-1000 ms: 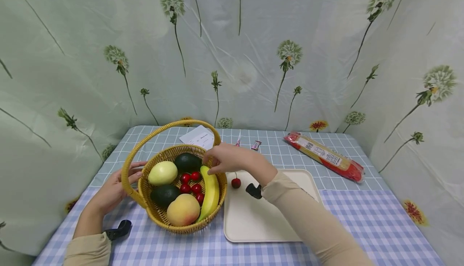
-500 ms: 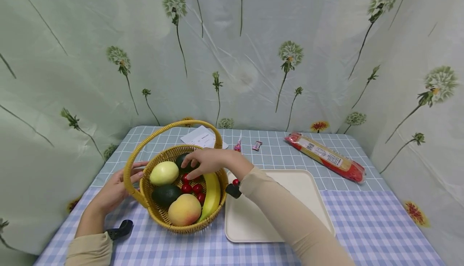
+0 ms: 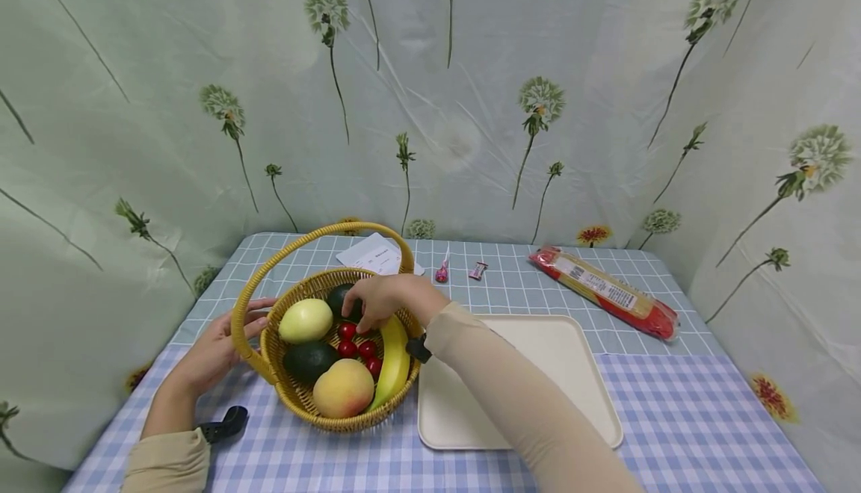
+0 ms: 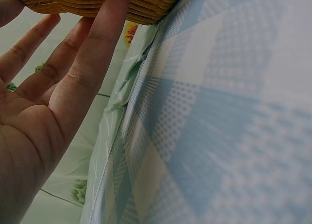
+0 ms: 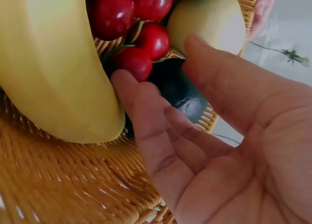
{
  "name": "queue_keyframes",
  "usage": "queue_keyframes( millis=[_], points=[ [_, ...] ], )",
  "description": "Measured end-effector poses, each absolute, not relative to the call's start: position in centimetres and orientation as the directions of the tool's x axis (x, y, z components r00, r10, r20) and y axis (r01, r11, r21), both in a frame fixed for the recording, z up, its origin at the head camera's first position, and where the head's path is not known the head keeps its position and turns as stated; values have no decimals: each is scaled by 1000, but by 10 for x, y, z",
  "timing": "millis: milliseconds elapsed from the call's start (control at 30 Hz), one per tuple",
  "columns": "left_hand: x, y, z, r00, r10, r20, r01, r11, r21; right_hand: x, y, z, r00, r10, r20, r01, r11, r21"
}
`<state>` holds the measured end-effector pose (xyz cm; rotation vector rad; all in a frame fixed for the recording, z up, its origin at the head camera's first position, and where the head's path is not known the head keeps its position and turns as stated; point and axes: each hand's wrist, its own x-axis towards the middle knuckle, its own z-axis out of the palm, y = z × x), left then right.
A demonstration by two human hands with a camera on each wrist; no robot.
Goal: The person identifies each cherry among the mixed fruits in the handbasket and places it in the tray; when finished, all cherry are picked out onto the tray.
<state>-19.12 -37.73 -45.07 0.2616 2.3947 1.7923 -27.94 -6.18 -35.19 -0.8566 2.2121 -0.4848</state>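
Observation:
A yellow wicker basket (image 3: 316,422) with a tall handle holds a banana (image 3: 392,358), a peach (image 3: 343,388), a pale yellow-green fruit (image 3: 306,321), two dark green avocado-like fruits (image 3: 311,361) and several red cherries (image 3: 347,349). My right hand (image 3: 386,300) is inside the basket, over the far dark fruit. In the right wrist view its thumb and fingers stand apart, and a fingertip meets a cherry (image 5: 131,63) beside the banana (image 5: 53,63). Against the basket's left side, my left hand (image 3: 218,347) rests its extended fingers (image 4: 83,73).
A cream tray (image 3: 572,388) lies right of the basket, partly under my right forearm. Behind it are a lollipop (image 3: 442,270), a small wrapped candy (image 3: 478,270) and a red-and-yellow package (image 3: 605,291). White paper (image 3: 373,254) lies behind the basket.
My right hand has moved left from the banana's far end to the cherries and far dark fruit. The cherry on the tray has become hidden behind my right arm. My left hand stays put.

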Motion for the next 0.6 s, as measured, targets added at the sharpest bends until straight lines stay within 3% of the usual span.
queue_keyframes(
  millis=[600],
  points=[
    [-192,-378,-452,-974,227,-6,59,279,959,-283,-73,-361,-495,-667,-557,-452,745,-491]
  ],
)
